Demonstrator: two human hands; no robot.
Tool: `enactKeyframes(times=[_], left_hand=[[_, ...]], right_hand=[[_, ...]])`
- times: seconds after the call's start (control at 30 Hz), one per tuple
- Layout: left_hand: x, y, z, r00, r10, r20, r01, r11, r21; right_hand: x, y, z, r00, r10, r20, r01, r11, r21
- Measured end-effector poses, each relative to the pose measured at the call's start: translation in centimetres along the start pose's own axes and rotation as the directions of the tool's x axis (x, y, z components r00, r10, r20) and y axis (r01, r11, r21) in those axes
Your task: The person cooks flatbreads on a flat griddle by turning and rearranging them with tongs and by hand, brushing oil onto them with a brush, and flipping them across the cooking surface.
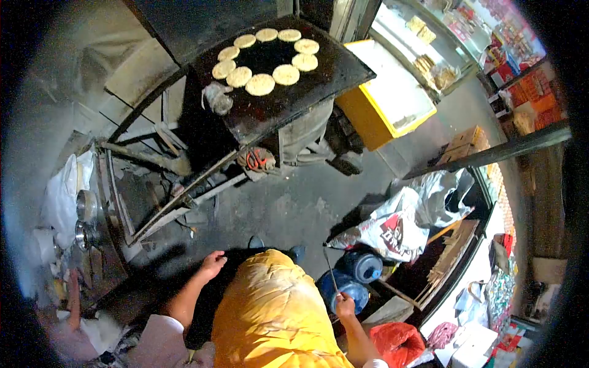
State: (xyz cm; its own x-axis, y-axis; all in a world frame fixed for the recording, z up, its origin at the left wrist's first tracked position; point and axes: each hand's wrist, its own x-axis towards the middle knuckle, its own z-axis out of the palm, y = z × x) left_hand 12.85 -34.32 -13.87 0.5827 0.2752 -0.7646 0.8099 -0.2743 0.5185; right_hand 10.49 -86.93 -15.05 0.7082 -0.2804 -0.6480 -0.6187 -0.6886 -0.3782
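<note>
My right hand (345,303), closed, grips a thin metal rod (331,273) whose far end points up and forward. It is above the blue water jugs (354,288). My left hand (212,264) hangs over the floor, left of the yellow apron (273,306) at my front. Its fingers are loosely bent and I see nothing in them. Ahead, several round flatbreads (260,84) lie in a ring on a dark griddle top (319,76), well out of reach of both hands. A crumpled clear plastic bag (217,99) rests at the griddle's left edge.
A yellow box with a white top (392,101) stands right of the griddle, by a glass display case (423,46). White plastic sacks (396,227) and a red bag (397,345) lie at right. Scrap wood (165,147) fills the left. At lower left an arm (74,300) shows.
</note>
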Motion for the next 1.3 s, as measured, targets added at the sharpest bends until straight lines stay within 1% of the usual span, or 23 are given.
enactKeyframes(times=[0.03, 0.1, 0.13, 0.17, 0.23, 0.3, 0.37, 0.43, 0.57, 0.63, 0.7, 0.77, 0.83, 0.9, 0.93, 0.97, 1.03, 1.07, 1.1, 1.17, 1.23, 1.27, 1.3], left_hand=[[-0.1, 0.6, 0.2, 1.0, 0.014, -0.004, -0.014, 1.0, -0.009], [0.8, 1.2, 0.5, 0.999, 0.03, -0.017, -0.03, 0.999, 0.026], [0.6, 2.3, 0.7, 0.999, 0.05, -0.009, -0.05, 0.998, -0.037], [0.6, 3.2, 0.7, 0.997, 0.072, -0.001, -0.071, 0.992, -0.101], [2.7, 3.9, 0.6, 0.996, 0.091, -0.001, -0.091, 0.99, -0.105], [4.6, 5.1, 0.0, 0.969, 0.244, -0.04, -0.244, 0.922, -0.301], [3.1, 12.0, -1.9, 0.988, 0.144, -0.051, -0.153, 0.947, -0.283], [2.6, 17.1, -4.2, 0.98, 0.193, -0.043, -0.196, 0.915, -0.353], [6.6, 23.1, -8.5, 0.926, 0.367, -0.089, -0.373, 0.852, -0.367], [8.0, 27.3, -10.6, 0.91, 0.399, -0.111, -0.407, 0.814, -0.415], [11.1, 30.4, -12.8, 0.917, 0.389, -0.088, -0.387, 0.813, -0.436], [13.9, 33.3, -14.8, 0.858, 0.501, -0.114, -0.49, 0.731, -0.475], [15.5, 37.1, -16.8, 0.853, 0.512, -0.103, -0.496, 0.734, -0.464], [19.0, 39.2, -17.2, 0.722, 0.675, -0.153, -0.691, 0.691, -0.212], [19.5, 41.0, -17.6, 0.747, 0.659, -0.093, -0.663, 0.727, -0.177], [20.4, 42.3, -17.4, 0.696, 0.713, -0.086, -0.718, 0.695, -0.045], [19.9, 46.5, -18.2, 0.674, 0.738, 0.022, -0.719, 0.65, 0.247], [21.4, 47.0, -17.7, 0.606, 0.795, 0.035, -0.759, 0.565, 0.325], [22.7, 47.7, -17.1, 0.573, 0.818, 0.045, -0.786, 0.534, 0.311], [24.4, 48.6, -16.6, 0.584, 0.806, 0.091, -0.728, 0.472, 0.497], [26.0, 49.1, -15.7, 0.596, 0.791, 0.139, -0.7, 0.427, 0.572], [26.8, 49.3, -15.3, 0.608, 0.773, 0.179, -0.666, 0.375, 0.645], [26.9, 50.0, -15.5, 0.634, 0.724, 0.271, -0.694, 0.377, 0.613]], right_hand=[[1.2, 0.0, -0.6, 0.982, -0.19, 0.002, 0.186, 0.964, 0.188], [2.6, -4.8, -2.9, 0.956, -0.293, -0.027, 0.285, 0.899, 0.333], [3.7, -6.8, -3.9, 0.936, -0.352, -0.027, 0.338, 0.869, 0.362], [4.1, -9.4, -4.6, 0.944, -0.328, -0.018, 0.305, 0.854, 0.422], [6.1, -13.7, -5.6, 0.925, -0.381, -0.006, 0.343, 0.826, 0.448], [7.1, -18.4, -6.1, 0.871, -0.491, -0.029, 0.449, 0.769, 0.454], [7.7, -23.5, -6.6, 0.798, -0.601, -0.051, 0.554, 0.698, 0.454], [6.1, -29.1, -8.0, 0.842, -0.529, 0.108, 0.376, 0.718, 0.586], [7.5, -35.1, -6.5, 0.79, -0.607, 0.089, 0.46, 0.682, 0.569], [8.6, -37.9, -6.1, 0.787, -0.611, 0.091, 0.438, 0.655, 0.616], [10.4, -39.5, -5.5, 0.849, -0.491, 0.195, 0.332, 0.783, 0.526], [11.1, -41.8, -5.3, 0.885, -0.43, 0.177, 0.284, 0.802, 0.526], [10.7, -45.1, -5.9, 0.882, -0.448, 0.151, 0.267, 0.735, 0.623], [10.9, -48.1, -5.9, 0.904, -0.409, 0.124, 0.25, 0.741, 0.624], [11.5, -49.4, -5.8, 0.908, -0.403, 0.11, 0.25, 0.735, 0.63], [12.1, -50.7, -5.6, 0.913, -0.397, 0.097, 0.25, 0.729, 0.637], [13.2, -53.8, -5.4, 0.912, -0.402, 0.081, 0.266, 0.731, 0.628], [13.9, -54.7, -5.1, 0.91, -0.415, 0.022, 0.335, 0.765, 0.55], [14.5, -55.3, -4.6, 0.9, -0.434, -0.035, 0.399, 0.792, 0.463], [15.2, -55.8, -4.5, 0.896, -0.441, -0.05, 0.418, 0.801, 0.429], [14.8, -57.1, -5.3, 0.921, -0.38, -0.08, 0.38, 0.84, 0.387], [13.8, -58.0, -6.2, 0.971, -0.237, 0.011, 0.203, 0.852, 0.483], [14.0, -57.9, -6.2, 0.973, -0.231, 0.009, 0.198, 0.854, 0.481]])
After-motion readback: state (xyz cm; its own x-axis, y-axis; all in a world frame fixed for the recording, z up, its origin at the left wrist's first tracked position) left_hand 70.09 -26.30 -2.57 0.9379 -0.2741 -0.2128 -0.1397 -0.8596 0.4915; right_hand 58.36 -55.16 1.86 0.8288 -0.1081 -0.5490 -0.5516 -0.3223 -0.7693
